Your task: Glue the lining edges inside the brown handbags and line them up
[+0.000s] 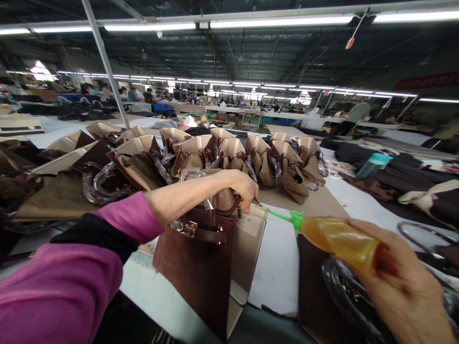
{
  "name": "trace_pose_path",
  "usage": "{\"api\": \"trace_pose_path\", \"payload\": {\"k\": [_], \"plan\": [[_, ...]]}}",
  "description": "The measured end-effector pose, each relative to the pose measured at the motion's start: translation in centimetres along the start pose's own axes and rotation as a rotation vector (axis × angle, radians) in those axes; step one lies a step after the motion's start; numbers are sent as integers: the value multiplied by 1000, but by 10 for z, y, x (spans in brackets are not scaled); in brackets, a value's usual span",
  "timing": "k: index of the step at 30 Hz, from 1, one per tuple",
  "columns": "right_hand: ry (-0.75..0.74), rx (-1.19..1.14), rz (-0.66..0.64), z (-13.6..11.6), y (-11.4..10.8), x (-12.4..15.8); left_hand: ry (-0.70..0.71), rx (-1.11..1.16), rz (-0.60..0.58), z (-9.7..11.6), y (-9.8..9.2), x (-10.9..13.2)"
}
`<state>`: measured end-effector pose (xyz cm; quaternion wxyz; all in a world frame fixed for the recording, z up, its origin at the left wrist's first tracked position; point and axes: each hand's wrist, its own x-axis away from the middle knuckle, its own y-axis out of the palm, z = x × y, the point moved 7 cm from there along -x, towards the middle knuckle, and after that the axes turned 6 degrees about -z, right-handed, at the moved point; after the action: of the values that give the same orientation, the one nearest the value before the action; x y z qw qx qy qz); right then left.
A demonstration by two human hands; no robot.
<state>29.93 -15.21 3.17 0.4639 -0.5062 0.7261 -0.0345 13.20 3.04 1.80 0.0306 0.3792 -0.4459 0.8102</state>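
Note:
A dark brown handbag (pixel 195 272) stands at the table's near edge, with a metal clasp on its front and a beige side panel (pixel 247 243) facing right. My left hand (pixel 244 187) reaches over its top, fingers bent down and closed at the upper edge of the beige panel. My right hand (pixel 401 272) is wrapped round a squeeze bottle (pixel 337 239) of amber liquid. The bottle lies nearly level, its green nozzle pointing left, with the tip close to the panel's upper edge.
Several brown bags (pixel 261 160) with plastic-wrapped handles stand in rows behind and to the left. Another dark bag piece (pixel 315 291) lies at the near right. A teal cup (pixel 373 166) rests among dark cloth at the right. People and worktables are far behind.

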Motion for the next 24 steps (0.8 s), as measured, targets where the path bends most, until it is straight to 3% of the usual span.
{"api": "trace_pose_path", "payload": {"k": [13,24], "plan": [[192,-144,-8,25,8,12,-22,-9,2,2,1,-4],[160,-69,-112,21,15,33,-47,-60,37,-2,1,-11]]}}
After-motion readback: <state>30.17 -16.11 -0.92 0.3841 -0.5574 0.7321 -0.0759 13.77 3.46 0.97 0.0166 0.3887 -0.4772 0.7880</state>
